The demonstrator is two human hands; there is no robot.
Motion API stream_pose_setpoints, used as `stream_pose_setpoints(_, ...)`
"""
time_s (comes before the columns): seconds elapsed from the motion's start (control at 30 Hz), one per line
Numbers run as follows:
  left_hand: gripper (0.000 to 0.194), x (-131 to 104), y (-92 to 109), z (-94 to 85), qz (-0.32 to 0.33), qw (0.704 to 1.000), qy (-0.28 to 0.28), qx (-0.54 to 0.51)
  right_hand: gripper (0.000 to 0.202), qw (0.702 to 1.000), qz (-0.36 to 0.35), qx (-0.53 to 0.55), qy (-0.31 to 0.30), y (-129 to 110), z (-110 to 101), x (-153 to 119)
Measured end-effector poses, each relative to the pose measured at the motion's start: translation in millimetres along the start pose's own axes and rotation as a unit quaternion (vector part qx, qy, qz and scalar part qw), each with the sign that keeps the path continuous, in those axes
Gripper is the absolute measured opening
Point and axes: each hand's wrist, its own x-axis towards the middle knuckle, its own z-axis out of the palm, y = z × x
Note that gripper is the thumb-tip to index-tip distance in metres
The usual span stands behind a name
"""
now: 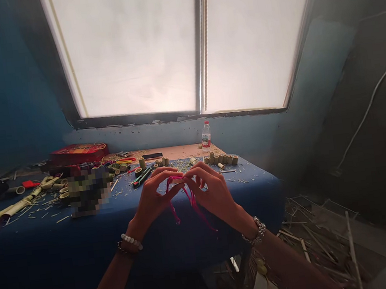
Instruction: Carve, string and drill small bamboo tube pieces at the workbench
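Observation:
Just above the front edge of the blue-covered table, both of my hands are raised with their fingertips close together. My left hand [150, 197] is closed in a pinch on a small pale piece [177, 181], probably bamboo, mostly covered by fingers. Bright pink cord [196, 206] runs across this piece and hangs down in several strands. My right hand [217, 194] is closed, thumb and fingers pinching the pink cord at the piece's right end. How the cord is wound or tied there cannot be made out.
Behind my hands are a utility knife [142, 176], short bamboo tubes [230, 159], a black flat object [152, 156] and a plastic bottle [206, 136]. Leftward lie bamboo poles [22, 202], shavings and a red box [79, 154]. Bamboo sticks [317, 237] litter the floor at right.

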Motion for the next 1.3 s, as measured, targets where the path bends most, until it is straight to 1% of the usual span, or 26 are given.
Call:
stream_pose_setpoints(0.07, 0.024, -2.4, -2.7, 3.4, -0.051, 0.999, -0.003, -0.019, 0.020, 0.995, 0.065, 0.074, -0.008, 7.3, 6.6, 2.3)
stream_pose_setpoints(0.1, 0.024, -3.6, -5.0, 5.3, -0.074, 0.997, -0.006, -0.028, 0.020, 0.986, 0.107, 0.130, -0.016, 11.4, 10.3, 3.8)
stream_pose_setpoints(0.17, 0.027, -5.7, -11.1, 9.0, -0.113, 0.993, -0.011, -0.046, 0.022, 0.947, 0.192, 0.256, -0.030, 19.1, 17.7, 7.6)
stream_pose_setpoints(0.23, 0.030, -7.5, -17.7, 12.3, -0.142, 0.987, -0.025, -0.070, 0.024, 0.898, 0.251, 0.360, -0.025, 24.7, 23.9, 11.7)
stream_pose_setpoints(0.33, 0.032, -9.9, -25.3, 15.6, -0.188, 0.973, -0.046, -0.126, 0.027, 0.842, 0.287, 0.457, -0.006, 28.6, 30.1, 16.1)
stream_pose_setpoints(0.4, 0.031, -11.2, -28.3, 16.2, -0.211, 0.963, -0.053, -0.156, 0.029, 0.817, 0.291, 0.497, -0.009, 29.9, 31.9, 17.3)
stream_pose_setpoints(0.43, 0.030, -11.8, -29.3, 15.9, -0.218, 0.961, -0.055, -0.162, 0.029, 0.811, 0.292, 0.507, -0.018, 30.8, 32.0, 17.7)
stream_pose_setpoints(0.47, 0.030, -12.3, -30.1, 15.2, -0.218, 0.961, -0.059, -0.159, 0.028, 0.809, 0.293, 0.509, -0.032, 32.0, 31.3, 18.3)
stream_pose_setpoints(0.5, 0.029, -12.8, -30.7, 14.2, -0.211, 0.965, -0.059, -0.143, 0.028, 0.813, 0.294, 0.500, -0.053, 33.5, 30.0, 19.2)
stream_pose_setpoints(0.53, 0.028, -13.1, -31.2, 12.9, -0.199, 0.971, -0.056, -0.118, 0.030, 0.824, 0.295, 0.478, -0.080, 35.0, 28.1, 20.6)
stream_pose_setpoints(0.6, 0.026, -13.8, -31.8, 9.9, -0.166, 0.984, -0.050, -0.050, 0.040, 0.861, 0.283, 0.401, -0.135, 37.7, 22.8, 24.7)
stream_pose_setpoints(0.67, 0.025, -14.5, -32.4, 7.3, -0.146, 0.988, -0.049, 0.002, 0.048, 0.902, 0.247, 0.313, -0.166, 39.0, 17.5, 29.4)
stream_pose_setpoints(0.7, 0.025, -14.9, -33.0, 6.3, -0.146, 0.988, -0.050, 0.014, 0.049, 0.918, 0.223, 0.280, -0.170, 39.1, 15.5, 31.2)
stream_pose_setpoints(0.77, 0.027, -16.0, -35.1, 5.4, -0.157, 0.986, -0.047, 0.019, 0.048, 0.940, 0.179, 0.244, -0.155, 38.5, 13.9, 33.0)
stream_pose_setpoints(0.87, 0.029, -18.2, -40.1, 6.1, -0.172, 0.984, -0.038, 0.006, 0.046, 0.954, 0.152, 0.245, -0.084, 38.2, 16.9, 31.0)
stream_pose_setpoints(0.93, 0.030, -19.3, -43.4, 7.4, -0.180, 0.983, -0.037, -0.015, 0.042, 0.945, 0.149, 0.291, -0.030, 38.5, 20.0, 28.7)
stream_pose_setpoints(0.97, 0.030, -19.6, -44.6, 8.1, -0.186, 0.981, -0.039, -0.032, 0.040, 0.932, 0.150, 0.330, -0.013, 38.5, 21.1, 27.8)
stream_pose_setpoints(1.0, 0.030, -19.6, -45.6, 8.8, -0.193, 0.979, -0.039, -0.056, 0.037, 0.914, 0.153, 0.375, -0.007, 38.3, 21.5, 27.4)
stream_pose_setpoints(1.1, 0.034, -17.9, -47.0, 10.1, -0.225, 0.960, -0.020, -0.168, 0.029, 0.850, 0.174, 0.497, -0.027, 36.4, 17.4, 28.5)
stream_pose_setpoints(1.13, 0.035, -16.9, -47.2, 9.9, -0.239, 0.948, -0.007, -0.210, 0.028, 0.832, 0.181, 0.524, -0.029, 35.6, 14.1, 29.7)
stream_pose_setpoints(1.2, 0.037, -14.8, -47.0, 8.5, -0.265, 0.922, 0.020, -0.280, 0.027, 0.806, 0.188, 0.561, -0.019, 34.9, 4.7, 32.7)
stream_pose_setpoints(1.27, 0.038, -12.8, -46.5, 5.7, -0.286, 0.905, 0.034, -0.313, 0.028, 0.790, 0.192, 0.583, 0.004, 36.2, -7.2, 35.8)
stream_pose_setpoints(1.3, 0.039, -11.9, -46.2, 4.0, -0.296, 0.902, 0.035, -0.313, 0.028, 0.787, 0.193, 0.586, 0.016, 37.8, -13.6, 37.1)
